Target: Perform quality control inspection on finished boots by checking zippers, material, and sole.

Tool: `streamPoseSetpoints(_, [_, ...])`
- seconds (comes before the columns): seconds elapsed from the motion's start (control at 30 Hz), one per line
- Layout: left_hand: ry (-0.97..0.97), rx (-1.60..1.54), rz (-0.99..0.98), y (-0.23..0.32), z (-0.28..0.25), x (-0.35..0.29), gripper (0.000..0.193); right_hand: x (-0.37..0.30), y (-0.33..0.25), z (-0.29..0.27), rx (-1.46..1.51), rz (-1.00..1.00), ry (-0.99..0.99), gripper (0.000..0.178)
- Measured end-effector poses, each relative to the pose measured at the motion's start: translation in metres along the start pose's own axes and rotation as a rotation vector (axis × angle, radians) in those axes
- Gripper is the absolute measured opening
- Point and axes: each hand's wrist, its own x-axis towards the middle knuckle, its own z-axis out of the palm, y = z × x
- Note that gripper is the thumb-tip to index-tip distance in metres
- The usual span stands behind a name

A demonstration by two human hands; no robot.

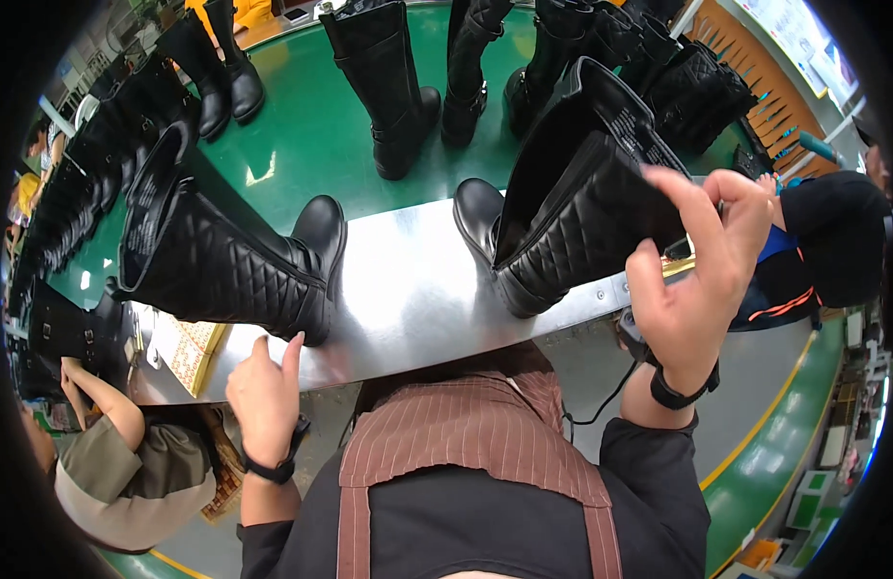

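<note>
Two tall black boots with quilted shafts stand on a shiny metal work surface (393,289). The left boot (224,261) is zipped up most of the way, its toe pointing to the far right. On the right boot (581,207) the shaft gapes along its unfastened zipper. My right hand (702,261) is raised beside this boot's shaft, fingers bent but apart, the index fingertip at its upper edge; I cannot tell whether it touches. My left hand (263,391) is at the near edge of the surface, below the left boot's heel, thumb up and nothing visible in it.
More black boots (384,92) stand on the green table (292,145) beyond, with rows at far left and far right. Yellow-edged patterned papers (191,352) lie near the left boot. One person (142,463) works at left, another (803,251) at right.
</note>
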Motion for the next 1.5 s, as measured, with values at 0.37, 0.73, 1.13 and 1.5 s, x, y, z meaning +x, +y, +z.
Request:
streamPoseSetpoints(0.37, [0.011, -0.972, 0.663, 0.153, -0.006, 0.077, 0.070, -0.046, -0.010, 0.003, 0.450, 0.039, 0.203, 0.017])
streamPoseSetpoints(0.73, [-0.330, -1.279, 0.452, 0.174, 0.017, 0.100, 0.028, -0.039, 0.016, 0.022, 0.887, 0.018, 0.244, 0.018])
streamPoseSetpoints(1.13, [-0.370, -1.077, 0.401, 0.119, 0.048, 0.067, 0.053, -0.075, 0.033, 0.063, 0.918, 0.148, 0.332, 0.080])
streamPoseSetpoints(1.5, [-1.324, -1.232, -0.032, 0.163, 0.098, 0.054, 0.022, -0.167, 0.033, 0.127, 1.215, 0.694, -0.497, 0.067])
